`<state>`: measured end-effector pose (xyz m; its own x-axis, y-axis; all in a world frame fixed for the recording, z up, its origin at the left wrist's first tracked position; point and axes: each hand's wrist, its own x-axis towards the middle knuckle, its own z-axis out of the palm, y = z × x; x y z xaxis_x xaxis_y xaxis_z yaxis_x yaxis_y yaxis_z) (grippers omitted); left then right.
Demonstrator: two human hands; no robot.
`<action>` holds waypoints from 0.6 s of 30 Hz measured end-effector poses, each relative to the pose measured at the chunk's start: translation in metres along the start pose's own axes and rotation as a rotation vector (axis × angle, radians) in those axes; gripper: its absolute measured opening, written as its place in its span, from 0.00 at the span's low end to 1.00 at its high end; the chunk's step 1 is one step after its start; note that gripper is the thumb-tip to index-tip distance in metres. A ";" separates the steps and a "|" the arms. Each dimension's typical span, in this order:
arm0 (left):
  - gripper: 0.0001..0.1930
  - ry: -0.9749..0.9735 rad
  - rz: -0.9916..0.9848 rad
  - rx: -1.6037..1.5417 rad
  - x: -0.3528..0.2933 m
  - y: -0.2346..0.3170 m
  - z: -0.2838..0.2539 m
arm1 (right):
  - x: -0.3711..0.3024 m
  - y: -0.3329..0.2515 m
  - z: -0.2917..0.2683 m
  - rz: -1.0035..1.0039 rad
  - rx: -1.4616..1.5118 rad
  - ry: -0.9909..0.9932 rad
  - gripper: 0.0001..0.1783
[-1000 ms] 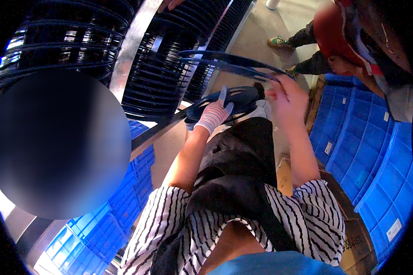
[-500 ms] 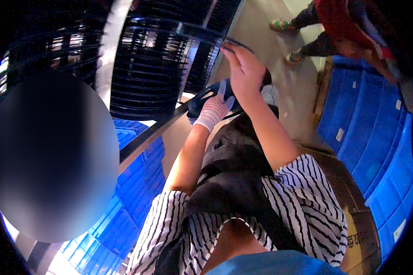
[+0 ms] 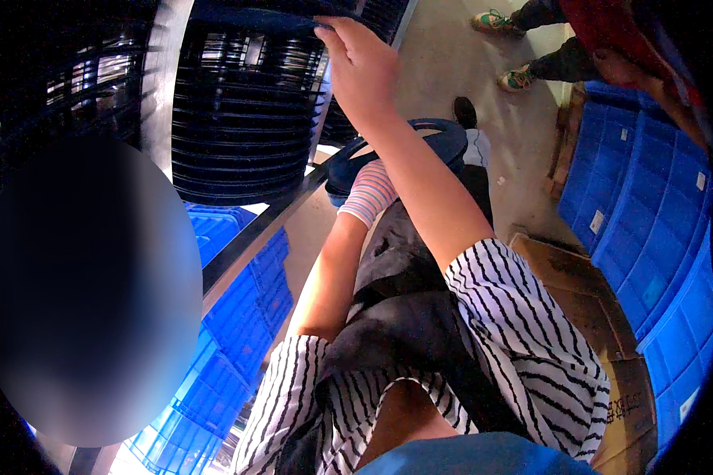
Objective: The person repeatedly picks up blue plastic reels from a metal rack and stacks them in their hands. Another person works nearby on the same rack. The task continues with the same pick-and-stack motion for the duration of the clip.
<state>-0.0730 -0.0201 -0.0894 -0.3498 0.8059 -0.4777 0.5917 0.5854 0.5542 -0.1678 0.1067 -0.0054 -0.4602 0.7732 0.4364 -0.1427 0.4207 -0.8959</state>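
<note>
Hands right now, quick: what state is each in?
Left hand: closed, holding dark round plastic-looking discs with cutouts.
Right hand: closed, pinching a thin dark round disc by its edge.

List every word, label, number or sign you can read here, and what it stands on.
Dark printed characters on the brown carton: too small and blurred to quote reliably.
White labels on the blue crates at right: too small to read.
Black rings at the left hand: no text visible.
Nothing else shows readable text.
</note>
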 end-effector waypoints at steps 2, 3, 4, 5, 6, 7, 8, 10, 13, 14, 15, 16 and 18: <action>0.20 0.115 0.022 -0.026 -0.003 -0.004 0.009 | 0.001 0.003 0.015 -0.027 0.005 0.022 0.08; 0.21 0.170 0.033 -0.038 -0.004 -0.008 0.017 | -0.001 0.007 0.025 -0.033 -0.004 0.033 0.08; 0.21 0.243 0.046 -0.211 -0.001 -0.020 0.034 | -0.003 0.007 0.035 -0.041 -0.009 0.040 0.08; 0.21 0.323 0.047 -0.379 0.001 -0.040 0.059 | -0.006 0.001 0.044 -0.034 0.043 0.012 0.08; 0.22 0.348 0.050 -0.508 0.003 -0.051 0.076 | -0.009 0.004 0.053 -0.024 0.040 -0.013 0.09; 0.22 0.370 0.061 -0.632 0.006 -0.060 0.092 | -0.012 0.013 0.063 -0.012 0.035 -0.027 0.09; 0.22 0.348 0.058 -0.712 0.007 -0.066 0.100 | -0.015 0.023 0.073 -0.002 0.034 -0.042 0.10; 0.21 0.259 0.090 -0.470 0.007 -0.059 0.084 | -0.018 0.042 0.083 0.014 -0.048 -0.108 0.10; 0.20 0.123 0.120 -0.029 0.001 -0.031 0.047 | -0.007 0.053 0.080 0.050 -0.055 -0.134 0.11; 0.20 0.128 0.091 -0.236 0.005 -0.037 0.055 | -0.007 0.052 0.079 0.062 -0.088 -0.168 0.12; 0.20 0.090 0.117 -0.047 0.002 -0.017 0.029 | -0.005 0.053 0.073 0.072 -0.138 -0.196 0.12; 0.20 0.061 0.122 0.145 -0.004 -0.006 0.014 | -0.007 0.048 0.071 0.084 -0.170 -0.236 0.13; 0.20 0.063 0.081 0.060 -0.005 -0.007 0.016 | -0.006 0.040 0.065 0.104 -0.233 -0.312 0.13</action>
<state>-0.0640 -0.0294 -0.1014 -0.3428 0.8556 -0.3879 0.6617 0.5131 0.5468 -0.2279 0.0885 -0.0494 -0.7106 0.6515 0.2657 0.1046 0.4713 -0.8758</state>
